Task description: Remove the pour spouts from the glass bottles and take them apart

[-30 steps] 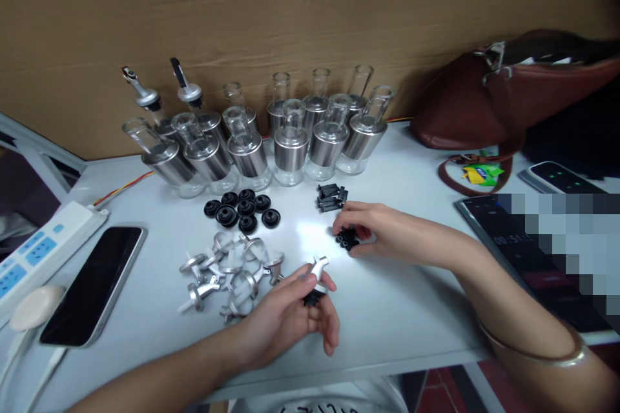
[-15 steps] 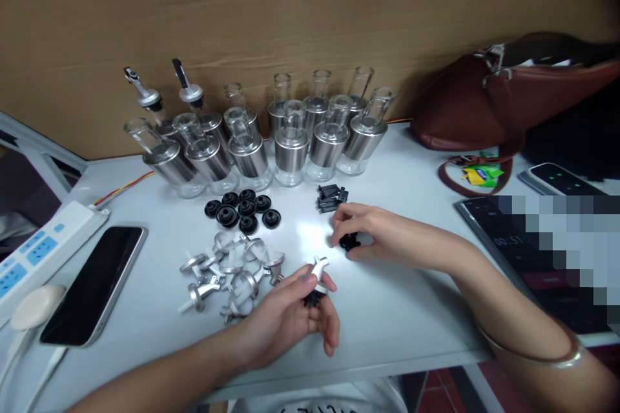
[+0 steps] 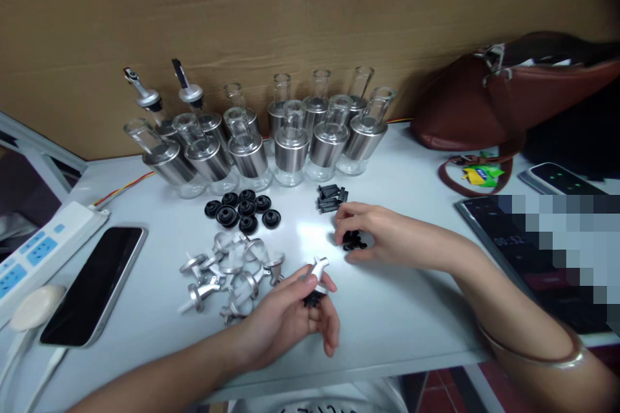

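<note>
My left hand (image 3: 295, 316) is closed on a silver bottle pourer (image 3: 318, 271), which has a black ribbed stopper at its lower end. Thumb and index finger pinch it while the other fingers curl loosely. Above a small heap of tiny black parts (image 3: 355, 241), my right hand (image 3: 365, 229) is lowered with thumb and fingers spread around the pieces. No part is visibly lifted. Behind it lie several slim black pieces (image 3: 332, 197). Left of my hands are a pile of silver pourer tops (image 3: 232, 271) and a cluster of round black ribbed stoppers (image 3: 247, 208).
Glass bottles with steel sleeves (image 3: 292, 148) stand in two rows at the back, two fitted with pourers (image 3: 191, 91). A phone (image 3: 94, 284) and power strip (image 3: 43, 245) lie left. A brown bag (image 3: 465, 103) and a device showing a timer (image 3: 504, 239) are right.
My right hand has shifted very slightly to the right, and the tiny black parts under it have spread a little that way. My left hand and its pourer look still.
</note>
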The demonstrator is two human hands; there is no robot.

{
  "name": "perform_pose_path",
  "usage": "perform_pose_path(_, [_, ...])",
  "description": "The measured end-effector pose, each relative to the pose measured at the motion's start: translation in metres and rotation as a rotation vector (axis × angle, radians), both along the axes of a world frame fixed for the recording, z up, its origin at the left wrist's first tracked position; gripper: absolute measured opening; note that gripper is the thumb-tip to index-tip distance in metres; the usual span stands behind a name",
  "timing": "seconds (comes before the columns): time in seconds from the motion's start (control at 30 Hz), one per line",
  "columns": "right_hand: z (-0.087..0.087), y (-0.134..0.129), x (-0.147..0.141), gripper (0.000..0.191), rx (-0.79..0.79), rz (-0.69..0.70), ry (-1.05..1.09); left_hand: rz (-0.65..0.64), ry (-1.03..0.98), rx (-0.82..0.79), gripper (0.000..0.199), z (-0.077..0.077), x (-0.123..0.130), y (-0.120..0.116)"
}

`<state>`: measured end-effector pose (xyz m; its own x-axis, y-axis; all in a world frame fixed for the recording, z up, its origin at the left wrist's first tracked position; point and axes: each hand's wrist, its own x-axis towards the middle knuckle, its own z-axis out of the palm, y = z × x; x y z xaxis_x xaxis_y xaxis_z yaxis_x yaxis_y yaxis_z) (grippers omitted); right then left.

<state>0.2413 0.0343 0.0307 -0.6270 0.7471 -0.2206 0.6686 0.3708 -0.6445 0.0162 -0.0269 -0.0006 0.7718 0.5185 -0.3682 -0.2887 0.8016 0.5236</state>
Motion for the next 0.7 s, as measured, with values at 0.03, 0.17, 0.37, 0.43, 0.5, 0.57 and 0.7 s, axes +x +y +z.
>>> perform_pose_path(0.03, [0.000, 0.000, -0.001, 0.014, 0.005, 0.001, -0.005, 0.000, 0.001, 0.000, 0.034, 0.000, 0.000, 0.000])
perform_pose_path(0.17, [0.000, -0.001, -0.003, 0.008, 0.042, 0.024, -0.006, -0.002, 0.004, -0.001, 0.034, 0.001, 0.000, -0.001])
perform_pose_path(0.37, [0.002, 0.000, -0.002, 0.005, 0.033, 0.022, -0.036, -0.004, -0.004, 0.004, 0.032, -0.001, 0.000, 0.000])
perform_pose_path(0.43, [0.005, -0.001, -0.003, 0.009, 0.027, 0.011, -0.038, -0.005, -0.009, 0.003, 0.032, -0.001, 0.000, 0.000])
perform_pose_path(0.5, [0.007, -0.001, -0.004, 0.011, 0.027, 0.002, -0.040, -0.003, -0.015, -0.001, 0.032, -0.001, -0.001, 0.000])
perform_pose_path(0.57, [0.010, -0.002, -0.005, 0.013, 0.035, -0.006, -0.047, -0.003, -0.015, -0.006, 0.031, -0.001, -0.001, -0.001])
perform_pose_path(0.7, [0.011, -0.002, -0.005, 0.014, 0.035, -0.020, -0.069, -0.002, -0.013, -0.006, 0.029, 0.000, -0.001, -0.001])
